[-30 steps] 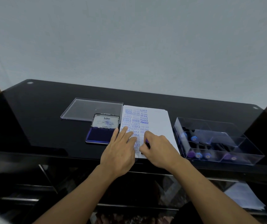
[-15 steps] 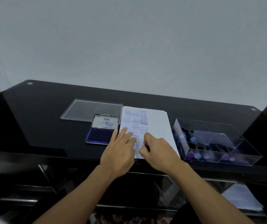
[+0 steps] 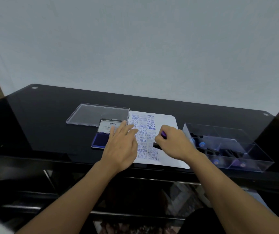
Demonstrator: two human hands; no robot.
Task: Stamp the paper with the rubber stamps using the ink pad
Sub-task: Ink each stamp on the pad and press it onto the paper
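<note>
A white paper (image 3: 166, 123) with several blue stamped words lies on the black glass table (image 3: 51, 119). My right hand (image 3: 174, 142) grips a rubber stamp (image 3: 159, 143) with a purple handle and black base, held just over the paper's right text column. My left hand (image 3: 122, 146) lies flat with straight fingers over the paper's left edge. The open blue ink pad (image 3: 100, 141) sits left of the paper, its lid standing up behind it, partly hidden by my left fingers.
A clear flat lid (image 3: 91, 114) lies behind the ink pad. A clear compartment box (image 3: 233, 147) holding several purple-handled stamps stands right of the paper. The table's front edge runs just under my wrists.
My right hand has lifted and moved right and up with the stamp, uncovering freshly stamped lines. My left hand has shifted slightly left.
</note>
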